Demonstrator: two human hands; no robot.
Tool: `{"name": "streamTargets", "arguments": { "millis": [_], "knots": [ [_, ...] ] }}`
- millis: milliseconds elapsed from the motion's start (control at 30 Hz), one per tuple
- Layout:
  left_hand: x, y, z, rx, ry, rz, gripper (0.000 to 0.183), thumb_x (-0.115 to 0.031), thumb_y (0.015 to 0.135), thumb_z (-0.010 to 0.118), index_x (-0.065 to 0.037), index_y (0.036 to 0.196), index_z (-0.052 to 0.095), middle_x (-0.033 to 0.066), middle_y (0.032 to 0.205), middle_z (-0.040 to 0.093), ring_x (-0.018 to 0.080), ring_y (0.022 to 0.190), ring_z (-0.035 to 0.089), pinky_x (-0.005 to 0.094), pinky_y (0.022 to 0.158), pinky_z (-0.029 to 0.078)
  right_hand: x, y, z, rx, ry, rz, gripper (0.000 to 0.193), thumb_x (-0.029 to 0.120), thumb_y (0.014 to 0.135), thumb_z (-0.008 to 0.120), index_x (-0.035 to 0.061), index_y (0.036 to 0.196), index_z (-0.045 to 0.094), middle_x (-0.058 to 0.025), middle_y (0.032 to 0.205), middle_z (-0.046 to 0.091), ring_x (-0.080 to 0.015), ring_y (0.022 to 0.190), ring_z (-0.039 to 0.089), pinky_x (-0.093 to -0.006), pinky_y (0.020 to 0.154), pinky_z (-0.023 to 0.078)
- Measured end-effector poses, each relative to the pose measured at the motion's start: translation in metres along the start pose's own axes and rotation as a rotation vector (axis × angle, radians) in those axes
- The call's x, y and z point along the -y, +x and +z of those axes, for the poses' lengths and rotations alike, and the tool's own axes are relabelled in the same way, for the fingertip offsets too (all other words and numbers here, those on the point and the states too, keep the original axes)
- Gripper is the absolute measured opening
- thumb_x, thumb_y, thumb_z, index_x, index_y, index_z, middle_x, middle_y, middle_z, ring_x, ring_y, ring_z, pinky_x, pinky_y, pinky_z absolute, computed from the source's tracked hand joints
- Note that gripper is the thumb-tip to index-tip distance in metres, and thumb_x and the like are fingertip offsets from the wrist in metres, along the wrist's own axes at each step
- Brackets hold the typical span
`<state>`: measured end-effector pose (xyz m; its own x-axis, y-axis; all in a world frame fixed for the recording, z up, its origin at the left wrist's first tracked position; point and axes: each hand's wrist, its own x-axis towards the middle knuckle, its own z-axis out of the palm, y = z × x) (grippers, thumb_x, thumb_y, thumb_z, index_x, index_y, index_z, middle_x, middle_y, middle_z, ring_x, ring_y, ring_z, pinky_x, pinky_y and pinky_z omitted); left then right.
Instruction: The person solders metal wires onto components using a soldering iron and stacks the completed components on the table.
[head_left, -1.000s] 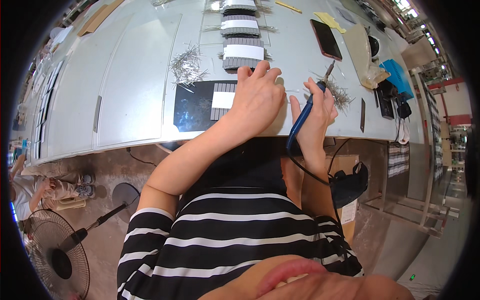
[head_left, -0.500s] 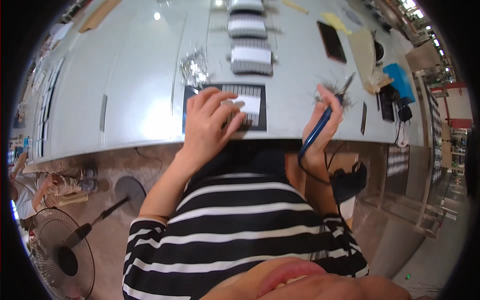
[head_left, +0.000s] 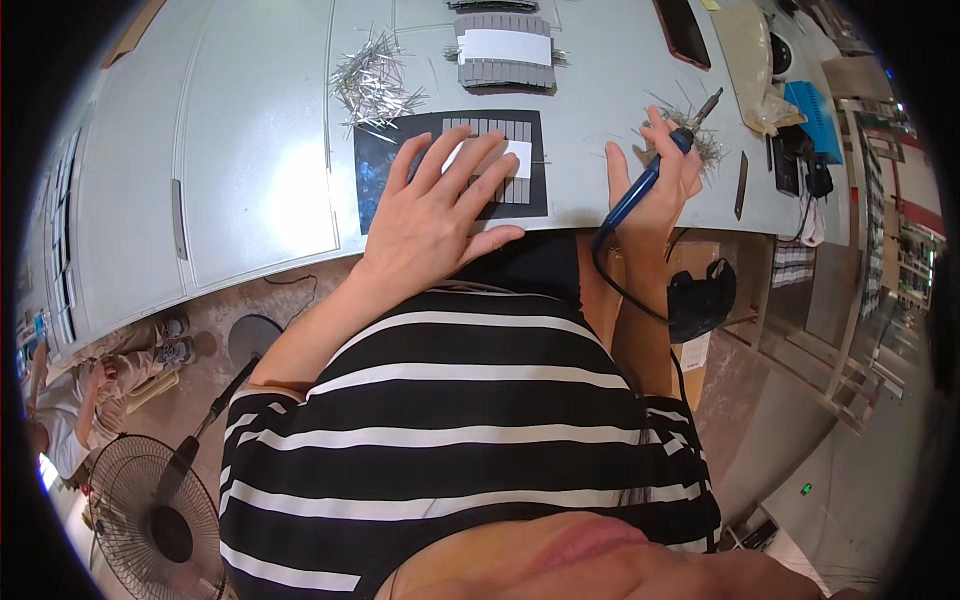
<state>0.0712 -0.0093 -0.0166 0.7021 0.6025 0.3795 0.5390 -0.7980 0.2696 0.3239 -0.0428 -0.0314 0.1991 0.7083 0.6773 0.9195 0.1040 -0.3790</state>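
Note:
My left hand (head_left: 428, 218) lies with fingers spread over a small panel of grey strips (head_left: 517, 190) that has a white band across it. The panel rests on a dark mat (head_left: 376, 185) by the table's near edge, partly hidden under my fingers. In my right hand (head_left: 662, 205) is a soldering iron (head_left: 637, 190) with a blue handle, its tip pointing away and to the right. A loose bunch of thin metal wires (head_left: 708, 152) lies beside that hand. Past the mat's left corner sits a larger heap of cut wires (head_left: 372, 85).
Beyond the mat is a stack of similar grey panels (head_left: 506, 72). A phone (head_left: 684, 35), a blue box (head_left: 812, 120) and a flat metal strip (head_left: 741, 186) are on the right. A floor fan (head_left: 150, 515) stands at lower left, near another person (head_left: 75, 410).
My left hand has flattened, its fingers spreading over the panel where they were curled before. The soldering iron is still in my right hand. The whole view has shifted.

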Motion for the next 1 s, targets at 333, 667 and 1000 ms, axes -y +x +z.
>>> {"name": "streamTargets", "arguments": {
  "millis": [333, 667, 1000],
  "knots": [
    [-0.005, 0.005, -0.003, -0.039, 0.160, -0.035, 0.059, -0.058, 0.087, 0.058, -0.011, 0.123, 0.060, 0.0037, 0.131, 0.057, 0.0236, 0.124, 0.050, 0.0451, 0.106, 0.032, 0.019, 0.004, -0.004, 0.175, 0.067, -0.038, 0.042, 0.011, 0.071, 0.080, 0.0073, 0.107, 0.061, -0.0156, 0.121, 0.067, -0.0328, 0.117, 0.054, -0.0477, 0.103, 0.024],
    [-0.006, -0.003, 0.002, -0.076, 0.178, -0.055, 0.056, -0.060, 0.088, 0.058, -0.014, 0.120, 0.063, 0.0031, 0.127, 0.060, 0.0215, 0.120, 0.053, 0.0455, 0.105, 0.032, 0.023, 0.014, -0.053, -0.071, 0.624, 0.254, 0.082, 0.067, 0.098, 0.028, -0.0017, 0.141, 0.018, -0.0180, 0.076, 0.063, -0.0188, 0.051, 0.051, -0.0281, 0.054, 0.042],
    [-0.006, -0.004, -0.001, -0.094, 0.178, -0.038, 0.056, -0.059, 0.088, 0.059, -0.014, 0.121, 0.064, 0.0034, 0.128, 0.060, 0.0217, 0.119, 0.054, 0.0459, 0.104, 0.033, 0.045, 0.011, -0.073, 0.044, 1.071, 0.775, 0.029, -0.004, 0.085, 0.061, -0.0027, 0.111, 0.047, -0.0079, 0.073, 0.054, -0.0106, 0.061, 0.047, -0.0244, 0.059, 0.039]
  ]
}}
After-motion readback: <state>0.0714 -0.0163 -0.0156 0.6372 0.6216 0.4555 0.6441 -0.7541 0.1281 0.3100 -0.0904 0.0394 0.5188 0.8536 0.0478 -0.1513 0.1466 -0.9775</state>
